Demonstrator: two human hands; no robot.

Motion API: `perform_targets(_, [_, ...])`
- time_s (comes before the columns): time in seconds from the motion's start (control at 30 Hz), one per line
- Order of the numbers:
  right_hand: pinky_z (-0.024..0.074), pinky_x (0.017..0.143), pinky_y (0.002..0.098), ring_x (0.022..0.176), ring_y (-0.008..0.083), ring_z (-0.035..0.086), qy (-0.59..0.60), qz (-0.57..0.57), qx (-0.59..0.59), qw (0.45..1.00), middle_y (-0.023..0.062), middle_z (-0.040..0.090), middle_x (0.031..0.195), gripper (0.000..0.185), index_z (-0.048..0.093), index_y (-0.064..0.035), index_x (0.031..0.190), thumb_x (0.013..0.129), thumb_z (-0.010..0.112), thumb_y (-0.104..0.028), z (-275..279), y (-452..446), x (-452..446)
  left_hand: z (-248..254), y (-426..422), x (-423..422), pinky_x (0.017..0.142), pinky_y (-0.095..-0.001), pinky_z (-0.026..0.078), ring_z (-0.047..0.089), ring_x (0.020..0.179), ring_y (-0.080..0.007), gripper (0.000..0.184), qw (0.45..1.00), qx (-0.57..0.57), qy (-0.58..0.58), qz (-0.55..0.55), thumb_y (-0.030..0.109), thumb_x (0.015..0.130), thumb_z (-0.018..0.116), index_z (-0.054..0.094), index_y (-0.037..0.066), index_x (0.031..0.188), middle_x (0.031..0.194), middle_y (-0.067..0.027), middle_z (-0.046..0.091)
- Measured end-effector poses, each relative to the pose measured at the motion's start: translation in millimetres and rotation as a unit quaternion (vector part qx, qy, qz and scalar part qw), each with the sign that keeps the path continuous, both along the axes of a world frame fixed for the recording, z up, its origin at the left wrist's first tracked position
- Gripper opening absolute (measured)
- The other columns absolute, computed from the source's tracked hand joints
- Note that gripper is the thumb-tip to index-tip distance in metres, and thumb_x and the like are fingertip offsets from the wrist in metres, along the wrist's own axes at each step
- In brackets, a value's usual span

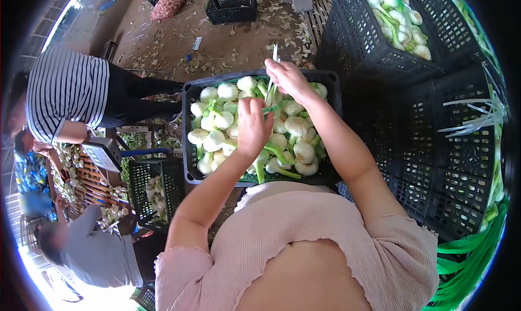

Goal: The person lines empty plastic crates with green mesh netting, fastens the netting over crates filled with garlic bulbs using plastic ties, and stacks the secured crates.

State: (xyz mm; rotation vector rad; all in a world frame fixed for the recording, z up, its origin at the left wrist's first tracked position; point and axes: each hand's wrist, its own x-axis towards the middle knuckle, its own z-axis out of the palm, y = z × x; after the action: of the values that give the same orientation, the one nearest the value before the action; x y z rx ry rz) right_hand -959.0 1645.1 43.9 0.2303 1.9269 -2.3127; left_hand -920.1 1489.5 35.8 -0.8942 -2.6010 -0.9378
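Observation:
A black plastic crate [190, 176] stands in front of me, filled with fresh garlic bulbs [213, 140] that have green stems. Thin green netting [268, 110] lies over the bulbs and bunches up near my hands. My left hand [253, 127] is over the middle of the crate, fingers curled at the gathered netting; its fingertips are partly hidden. Higher up and to the right, my right hand [290, 82] pinches thin white strips [269, 88], which run down toward the left hand and stick up past the thumb.
Stacked black crates [418, 148] rise on my right, one topped with garlic; white strips [485, 113] and green strips [472, 262] hang there. Two people [70, 88] work at the left beside a scale [102, 152] and another crate [157, 186]. An empty-looking crate [232, 8] sits ahead on the littered floor.

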Motion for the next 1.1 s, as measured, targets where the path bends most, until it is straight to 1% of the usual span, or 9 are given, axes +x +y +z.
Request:
perform_targets(0.17, [0.0196,0.035,0.0171,0.040,0.0001,0.024,-0.022,-0.057,-0.042,0.997,-0.0095,0.029,0.052,0.039,0.035,-0.0143,0.058,0.086,0.043,-0.041,-7,0,3,-7,-12,7,0.044,-0.0329,0.043,0.054,0.051,-0.0230,0.035,0.994,-0.083,-0.062,0.028,0.019,0.069,0.066,0.041,0.004,0.089,0.061,-0.0061,0.050])
perform_targets(0.2, [0.0207,0.035,0.0171,0.040,0.0006,0.025,0.050,-0.094,-0.025,0.994,-0.0093,0.030,0.050,0.040,0.037,-0.0142,0.057,0.084,0.045,-0.042,-9,-3,-1,-9,-14,4,0.038,-0.0317,0.041,0.051,0.040,-0.0223,0.034,0.998,-0.063,-0.024,0.010,0.020,0.072,0.064,0.040,0.006,0.091,0.051,-0.0028,0.049])
perform_targets(0.3, [0.0216,0.036,0.0170,0.039,0.0011,0.027,0.078,-0.134,0.078,0.985,-0.0092,0.032,0.049,0.040,0.039,-0.0143,0.056,0.084,0.045,-0.043,-10,1,-16,0,-12,8,0.039,-0.0329,0.041,0.052,0.043,-0.0233,0.033,0.999,-0.039,-0.025,0.013,0.018,0.073,0.063,0.039,0.006,0.091,0.054,-0.0042,0.051])
perform_targets(0.43, [0.0216,0.035,0.0172,0.039,0.0013,0.026,0.036,-0.138,-0.011,0.990,-0.0088,0.031,0.048,0.041,0.039,-0.0131,0.056,0.083,0.046,-0.043,-7,-5,-15,-11,-12,11,0.038,-0.0341,0.041,0.054,0.044,-0.0232,0.024,1.000,-0.023,0.003,0.001,0.016,0.074,0.061,0.043,0.008,0.088,0.056,-0.0043,0.053])
perform_targets(0.6, [0.0186,0.033,0.0164,0.041,0.0003,0.024,-0.012,0.092,0.031,0.995,-0.0084,0.029,0.054,0.039,0.037,-0.0141,0.058,0.086,0.042,-0.040,31,9,-6,20,-6,3,0.047,-0.0357,0.045,0.055,0.051,-0.0260,0.013,0.984,-0.174,0.014,-0.025,0.015,0.075,0.058,0.051,0.008,0.082,0.088,-0.0112,0.051])
perform_targets(0.7, [0.0170,0.034,0.0166,0.042,0.0001,0.023,-0.011,0.123,0.004,0.992,-0.0086,0.029,0.053,0.038,0.035,-0.0136,0.058,0.087,0.041,-0.038,35,6,-8,15,1,-12,0.054,-0.0368,0.046,0.057,0.060,-0.0247,0.012,0.994,-0.045,-0.031,-0.092,0.016,0.074,0.059,0.054,0.006,0.078,0.082,-0.0092,0.051])
perform_targets(0.87, [0.0190,0.034,0.0188,0.041,0.0018,0.026,-0.040,0.109,-0.016,0.993,-0.0071,0.033,0.053,0.035,0.043,-0.0119,0.062,0.086,0.043,-0.037,31,8,-11,3,7,-15,0.053,-0.0273,0.041,0.048,0.055,-0.0168,0.016,0.963,0.114,-0.244,0.013,0.011,0.069,0.065,0.055,0.002,0.078,0.071,-0.0084,0.051])
perform_targets(1.07, [0.0226,0.035,0.0197,0.041,0.0036,0.030,-0.008,0.093,-0.037,0.995,-0.0049,0.038,0.051,0.037,0.045,-0.0099,0.060,0.087,0.042,-0.035,20,3,-13,5,9,-21,0.050,-0.0270,0.039,0.045,0.050,-0.0130,0.017,0.981,-0.018,-0.191,-0.020,0.017,0.073,0.062,0.055,0.002,0.080,0.061,-0.0025,0.051])
perform_targets(1.1, [0.0242,0.036,0.0200,0.041,0.0040,0.032,-0.006,0.086,-0.028,0.996,-0.0040,0.041,0.051,0.037,0.047,-0.0094,0.060,0.087,0.043,-0.034,20,5,-13,6,9,-26,0.049,-0.0247,0.037,0.043,0.050,-0.0108,0.015,0.963,0.023,-0.269,-0.028,0.017,0.075,0.060,0.056,0.003,0.080,0.061,-0.0008,0.051])
